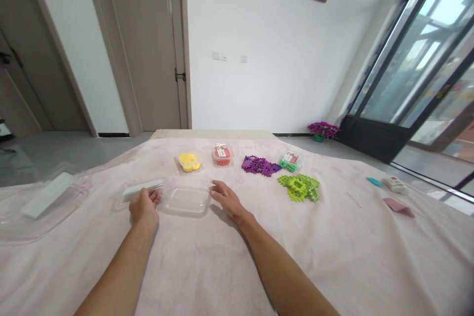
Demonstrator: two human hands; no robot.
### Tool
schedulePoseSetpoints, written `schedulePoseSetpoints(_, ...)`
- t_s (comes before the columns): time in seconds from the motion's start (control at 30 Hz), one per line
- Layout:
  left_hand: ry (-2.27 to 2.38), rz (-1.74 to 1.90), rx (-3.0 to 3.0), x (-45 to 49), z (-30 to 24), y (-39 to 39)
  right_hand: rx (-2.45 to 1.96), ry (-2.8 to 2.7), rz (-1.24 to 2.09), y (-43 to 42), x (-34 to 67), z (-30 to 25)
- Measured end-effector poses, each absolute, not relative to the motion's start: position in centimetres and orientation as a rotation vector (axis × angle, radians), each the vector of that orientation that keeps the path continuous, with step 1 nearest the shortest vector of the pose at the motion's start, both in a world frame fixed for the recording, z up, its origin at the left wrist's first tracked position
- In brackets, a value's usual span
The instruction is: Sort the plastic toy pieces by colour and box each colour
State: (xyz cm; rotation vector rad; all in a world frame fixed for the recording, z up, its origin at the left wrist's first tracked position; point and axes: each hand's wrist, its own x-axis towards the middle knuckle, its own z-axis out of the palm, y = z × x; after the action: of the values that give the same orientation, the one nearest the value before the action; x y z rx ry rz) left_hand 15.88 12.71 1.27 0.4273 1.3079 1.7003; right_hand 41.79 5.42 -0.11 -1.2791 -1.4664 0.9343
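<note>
A clear plastic clamshell box [187, 201] lies unfolded on the cloth in front of me, its tray empty. The part on its left carries a white strip [138, 188]. My left hand [143, 206] has its fingers curled at the edge between that part and the tray. At the tray's right edge is my right hand [228, 200], thumb and fingers pinching the rim. Just beyond the box is a container of yellow pieces [189, 162]; a box of red pieces [222, 155] with a label stands to its right.
Purple gear-like pieces [260, 166] and lime-green ones [299, 188] lie in piles to the right, near a labelled box of green pieces [289, 161]. Larger clear containers [70, 207] sit far left. A pink cloth [399, 207] and a blue item [375, 181] lie far right.
</note>
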Motion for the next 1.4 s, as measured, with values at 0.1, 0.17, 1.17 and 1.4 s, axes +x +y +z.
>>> schedulePoseSetpoints(0.1,1.284,1.584,0.501,16.7,1.3,12.4,-1.195,-1.450,0.915,5.2,41.5,0.3)
schedulePoseSetpoints(0.17,1.262,1.500,0.570,17.0,1.4,12.1,-1.135,-1.424,0.910,5.1,41.3,0.7)
schedulePoseSetpoints(1.17,1.387,1.082,1.756,19.3,-1.5,10.3,-2.084,-0.922,-0.327,-7.5,71.0,10.6)
schedulePoseSetpoints(1.4,1.392,1.059,1.840,19.3,-1.7,10.5,-2.555,-0.958,-0.595,-8.7,75.0,7.9)
